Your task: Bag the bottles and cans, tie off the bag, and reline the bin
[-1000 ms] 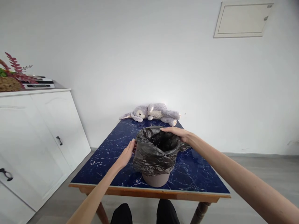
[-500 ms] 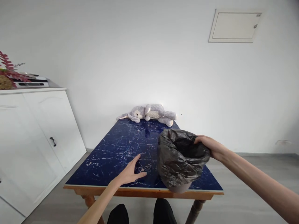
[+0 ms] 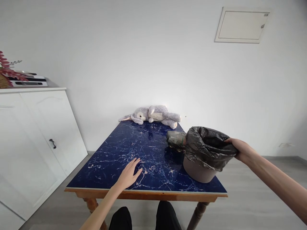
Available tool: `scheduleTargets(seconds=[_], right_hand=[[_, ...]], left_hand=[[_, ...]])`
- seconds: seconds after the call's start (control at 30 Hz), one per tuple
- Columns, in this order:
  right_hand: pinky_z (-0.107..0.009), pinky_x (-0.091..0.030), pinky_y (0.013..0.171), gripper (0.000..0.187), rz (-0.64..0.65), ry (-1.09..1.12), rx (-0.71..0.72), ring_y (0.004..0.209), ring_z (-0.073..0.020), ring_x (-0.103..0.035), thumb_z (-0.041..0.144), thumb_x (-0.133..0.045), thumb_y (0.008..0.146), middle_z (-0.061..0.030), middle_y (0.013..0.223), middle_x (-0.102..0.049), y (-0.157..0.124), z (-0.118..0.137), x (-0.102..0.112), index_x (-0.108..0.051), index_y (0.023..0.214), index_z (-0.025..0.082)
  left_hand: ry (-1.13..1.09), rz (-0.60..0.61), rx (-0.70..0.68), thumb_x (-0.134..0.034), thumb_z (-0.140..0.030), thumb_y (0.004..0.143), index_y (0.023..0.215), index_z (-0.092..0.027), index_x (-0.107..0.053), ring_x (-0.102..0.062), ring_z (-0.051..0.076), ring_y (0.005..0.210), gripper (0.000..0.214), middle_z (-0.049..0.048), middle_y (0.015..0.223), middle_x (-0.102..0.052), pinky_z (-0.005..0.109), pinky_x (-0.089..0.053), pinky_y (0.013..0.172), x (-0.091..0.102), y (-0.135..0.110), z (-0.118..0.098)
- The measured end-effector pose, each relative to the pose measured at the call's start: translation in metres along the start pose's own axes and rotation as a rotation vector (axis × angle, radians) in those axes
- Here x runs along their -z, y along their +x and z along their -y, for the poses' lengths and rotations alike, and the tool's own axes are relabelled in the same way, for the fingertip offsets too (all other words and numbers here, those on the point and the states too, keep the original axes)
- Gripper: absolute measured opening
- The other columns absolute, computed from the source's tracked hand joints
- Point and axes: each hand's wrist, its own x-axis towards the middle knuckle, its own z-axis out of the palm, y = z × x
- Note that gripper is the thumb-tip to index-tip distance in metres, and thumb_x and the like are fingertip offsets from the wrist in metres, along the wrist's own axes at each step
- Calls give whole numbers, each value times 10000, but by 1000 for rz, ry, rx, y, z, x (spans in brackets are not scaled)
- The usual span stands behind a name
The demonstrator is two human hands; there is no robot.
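Observation:
A grey-brown trash bin [image 3: 200,171] lined with a black plastic bag [image 3: 203,150] is at the right side of the blue table, slightly tilted. My right hand [image 3: 240,148] grips its rim on the right, with the thumb over the bag's edge. My left hand [image 3: 129,175] lies open and palm down at the table's near part, holding nothing. Just left of the bin is a plastic-wrapped bundle [image 3: 176,140], greenish and partly hidden behind the bin; I cannot make out its kind.
The blue marbled table [image 3: 107,159] has a wooden edge. A grey plush rabbit [image 3: 155,115] lies on its side at the far end against the wall. On the left stands a white cabinet [image 3: 43,127], with a plant [image 3: 11,72] on top.
The bin has moved right in my right hand, revealing the wrapped bundle and more of the bin's side. My left hand has shifted slightly left and its fingers have come closer together.

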Motion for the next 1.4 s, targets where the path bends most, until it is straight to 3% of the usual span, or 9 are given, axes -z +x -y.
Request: scheduleTargets(seconds=[0.13,0.23,0.33,0.43,0.53,0.63,0.87,1.17,1.4], right_hand=[[-466,-586,999,218,-96,-5,114,1144,-331,-728,273,-579,941,-216,1242,-762,-19,-4,-4,-725,1053,156],[-459,-172,1356,483,-244,-76,407,1608,-265,-310,390,-518,1036,-67,1709,-412,-65,-16,-11,-539,1503,268],[-615,-341,1277,427,-272,-182,957,1495,-341,-473,388,-469,1061,-35,1568,-564,-120,-44,-30,-545,1481,388],[-514,-617,870,252,118,-218,1147,1020,-336,-734,294,-509,1040,-51,1125,-761,-158,-83,-63,-670,1223,358],[-346,-575,746,198,572,-267,968,806,-219,-717,299,-479,1078,-38,944,-744,-163,-120,-107,-650,1180,296],[-283,-530,671,295,741,-199,634,678,-169,-674,482,-465,1091,-12,818,-718,-140,-147,-149,-637,1122,245],[-230,-354,413,511,744,-122,375,372,-119,-447,699,-445,1024,73,517,-552,-93,-166,-199,-625,1013,221],[-228,-207,368,584,678,-104,330,305,-101,-364,760,-448,1003,104,412,-337,-94,-172,-201,-540,758,238],[-245,-252,409,611,658,-131,362,355,-103,-371,731,-449,1024,81,459,-334,-94,-173,-201,-489,668,237]], left_hand=[[37,-29,-5,-380,-606,1087,1632,-269,-447,-381,355,1585,644,100,1716,-406,540,-404,1258,-6,-6,4],[69,-59,-33,-363,-606,1092,1621,-290,-463,-387,336,1585,623,72,1714,-414,520,-400,1267,-8,-16,11],[120,-119,-23,-382,-628,1082,1603,-273,-487,-383,328,1589,639,75,1709,-425,513,-373,1285,-4,-23,28],[185,-171,51,-392,-650,1067,1582,-202,-511,-357,342,1599,694,106,1696,-441,534,-317,1310,8,-23,56],[246,-192,147,-389,-647,1057,1580,-147,-508,-347,345,1603,733,125,1683,-457,533,-286,1322,22,-20,84],[291,-185,186,-360,-629,1063,1587,-148,-504,-337,331,1610,726,103,1687,-454,525,-269,1329,30,-15,100],[331,-211,159,-340,-606,1073,1585,-186,-526,-347,343,1604,688,81,1682,-463,556,-280,1317,26,-11,102],[324,-224,172,-338,-611,1072,1578,-199,-535,-349,330,1605,682,62,1684,-461,545,-278,1321,24,-11,103],[327,-225,171,-353,-594,1069,1570,-194,-540,-368,327,1596,668,67,1671,-483,542,-289,1317,25,-11,100]])
